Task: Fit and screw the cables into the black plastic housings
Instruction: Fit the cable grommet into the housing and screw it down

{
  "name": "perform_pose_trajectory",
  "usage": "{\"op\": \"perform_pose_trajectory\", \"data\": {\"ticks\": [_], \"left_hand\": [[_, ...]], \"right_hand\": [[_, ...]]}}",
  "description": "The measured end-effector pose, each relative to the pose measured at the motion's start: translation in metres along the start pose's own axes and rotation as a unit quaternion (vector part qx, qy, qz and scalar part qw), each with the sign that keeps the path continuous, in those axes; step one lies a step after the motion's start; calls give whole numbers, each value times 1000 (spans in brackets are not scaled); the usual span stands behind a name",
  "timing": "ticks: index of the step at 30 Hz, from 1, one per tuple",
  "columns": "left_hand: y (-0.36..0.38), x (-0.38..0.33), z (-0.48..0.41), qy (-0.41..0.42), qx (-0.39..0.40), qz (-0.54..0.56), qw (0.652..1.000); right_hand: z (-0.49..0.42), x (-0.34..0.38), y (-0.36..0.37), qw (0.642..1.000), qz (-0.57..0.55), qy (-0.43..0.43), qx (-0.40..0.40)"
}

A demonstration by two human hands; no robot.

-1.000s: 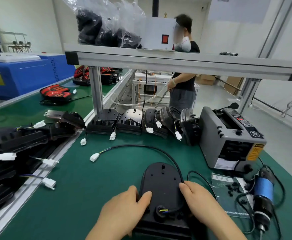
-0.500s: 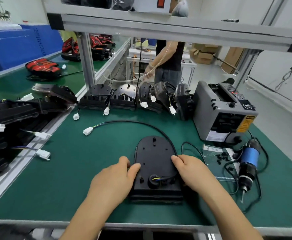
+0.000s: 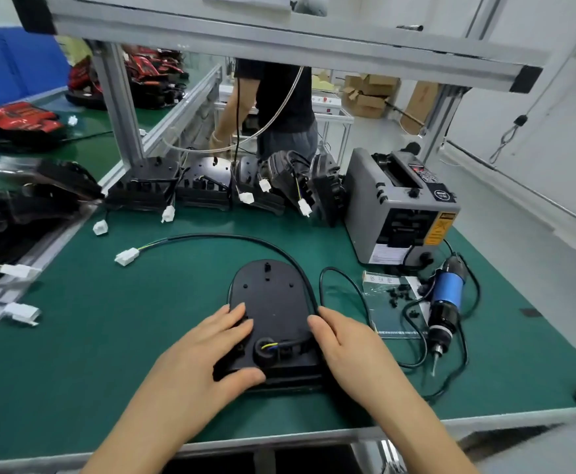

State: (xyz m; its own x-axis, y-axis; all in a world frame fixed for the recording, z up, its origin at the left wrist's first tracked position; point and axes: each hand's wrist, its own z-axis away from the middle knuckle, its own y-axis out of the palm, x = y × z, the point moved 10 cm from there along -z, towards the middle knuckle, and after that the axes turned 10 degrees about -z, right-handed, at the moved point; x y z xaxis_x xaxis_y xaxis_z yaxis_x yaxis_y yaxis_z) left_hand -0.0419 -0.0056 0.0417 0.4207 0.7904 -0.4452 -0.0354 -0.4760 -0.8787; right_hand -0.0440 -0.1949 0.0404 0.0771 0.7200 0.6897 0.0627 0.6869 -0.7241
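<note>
- Housing (image 3: 272, 302) first: where does it sit?
- Lower centre of the frame, lying flat on the green mat (image 3: 108, 336), between the two hands.
- And the hands?
- Left hand (image 3: 208, 350) lies over the left edge, fingers fairly straight on top and thumb along the near rim. Right hand (image 3: 351, 343) rests against the right edge, fingers straight, over the cable (image 3: 231, 238) where it hugs the side. Neither pinches anything.
- Which way does it point?
- Its long axis runs from the bottom of the frame toward the top. The rounded end is the upper one. The wide, squared end is the lower one, with the round hole (image 3: 266, 347) where the yellow and blue wires come out.
- The cable's path?
- Out of that hole, up the right side, over the rounded end, then off to the left of the frame, ending in a white plug (image 3: 127, 257).
- How would it handle?
- My guess: light, stiff moulded plastic, a bit slick on the mat. Hold it by the two long edges, pressing down, so it doesn't skate under a driver. The cable looks springy and may want to lift out of its run.
- Tools?
- A blue screwdriver (image 3: 445, 302) lies at the right of the frame, beside small black screws (image 3: 399, 292) on a clear bag. Nobody holds it.
</note>
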Motion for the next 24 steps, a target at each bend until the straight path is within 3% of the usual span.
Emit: {"op": "perform_pose_trajectory", "data": {"ticks": [2, 5, 8, 11, 15, 24], "left_hand": [[-1, 0, 0, 3, -1, 4, 1000], [-1, 0, 0, 7, -9, 7, 1000], [0, -1, 1, 5, -9, 6, 1000], [0, -3, 0, 8, -10, -3, 1000], [0, -4, -1, 11, -8, -2, 1000], [-3, -5, -1, 7, -11, -13, 1000]], "right_hand": [[1, -4, -14, 999, -34, -7, -16], [-5, -26, -69, 992, -50, 3, -116], [-23, -53, -123, 980, 78, 42, -179], [-53, -74, -139, 962, 215, 71, -151], [-82, -87, -125, 948, 294, 64, -99], [-96, -96, -114, 926, 366, 51, -76]]}}
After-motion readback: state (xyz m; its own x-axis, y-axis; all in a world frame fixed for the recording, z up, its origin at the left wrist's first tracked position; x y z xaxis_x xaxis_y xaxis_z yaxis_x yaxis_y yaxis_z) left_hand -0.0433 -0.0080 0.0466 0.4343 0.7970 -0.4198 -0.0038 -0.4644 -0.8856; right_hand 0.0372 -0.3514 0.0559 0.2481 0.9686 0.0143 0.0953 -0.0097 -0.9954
